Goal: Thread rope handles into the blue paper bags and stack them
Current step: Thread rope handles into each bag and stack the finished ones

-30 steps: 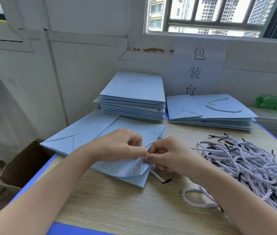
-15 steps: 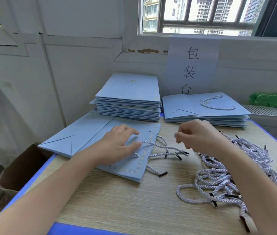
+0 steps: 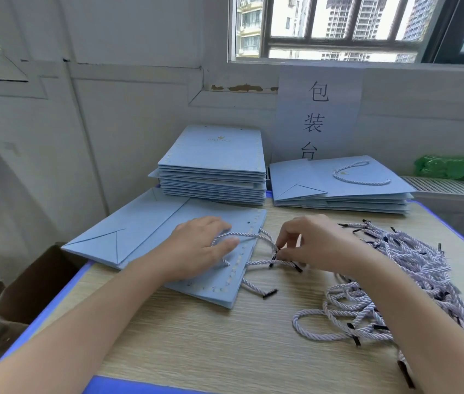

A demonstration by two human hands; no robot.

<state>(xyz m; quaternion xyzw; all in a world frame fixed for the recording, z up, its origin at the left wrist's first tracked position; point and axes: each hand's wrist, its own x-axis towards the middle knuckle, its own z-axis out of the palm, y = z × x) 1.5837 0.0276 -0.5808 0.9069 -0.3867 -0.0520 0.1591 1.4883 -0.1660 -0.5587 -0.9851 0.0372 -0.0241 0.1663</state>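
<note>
The left hand (image 3: 199, 245) lies flat with straight fingers on the blue bag (image 3: 151, 240), likely pinning it to the bench (image 3: 196, 336) so the punched edge stays put. Just right of it, the right hand (image 3: 310, 243) pinches the black tip of a rope handle (image 3: 256, 237) between thumb and fingers, probably lining it up for a hole. The loose ropes (image 3: 395, 265) sit under the right forearm, within reach; the finished stack (image 3: 338, 186) waits beyond the right hand, with an unthreaded stack (image 3: 213, 166) beyond both
</note>
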